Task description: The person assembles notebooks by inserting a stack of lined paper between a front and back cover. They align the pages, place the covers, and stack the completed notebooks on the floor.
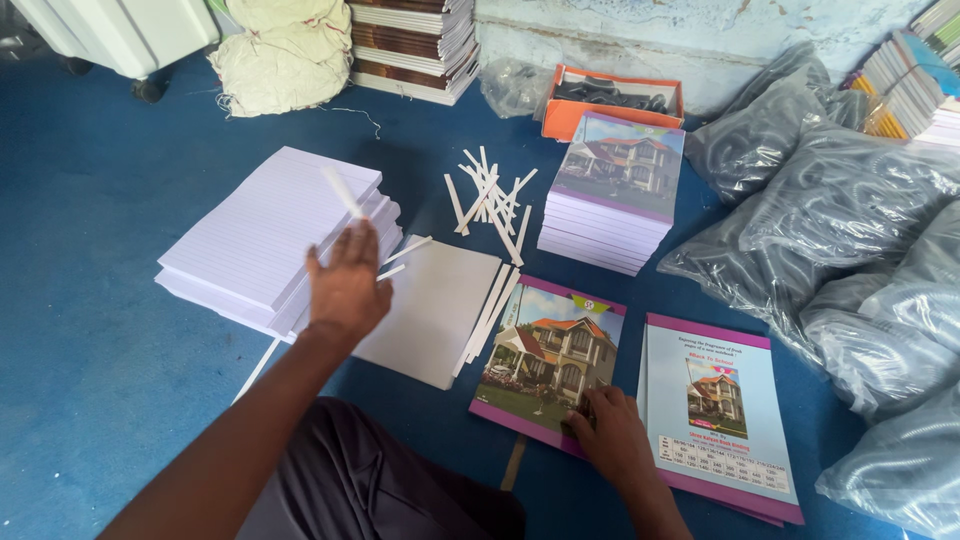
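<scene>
Blue floor (90,300) — the surface carrying everything. Clear bags (850,250) of dark coiled parts are heaped along the right side. A sheet stack (265,235) of ruled white paper lies at left, and a loose white sheet (435,310) sits just beside it. A booklet stack (612,200) with a house picture on top stands behind centre, near an orange box (612,100) of dark items. In front lie two covers side by side: the front cover (550,360), showing a house with a purple border, and the back cover (715,410), pale blue with a small house and a printed table.

Left hand (347,285) is raised over the near edge of the sheet stack, palm down, fingers loosely spread; a blurred white strip (343,192) shows above the fingertips, and whether the grip holds it cannot be told. Right hand (610,435) rests on the lower right corner of the front cover, fingers curled and pressing on it — no grip closed around anything.

More strips: a loose pile (490,200) lies between the sheet stack and the booklet stack, and a few lean on the loose sheet's right edge.
</scene>
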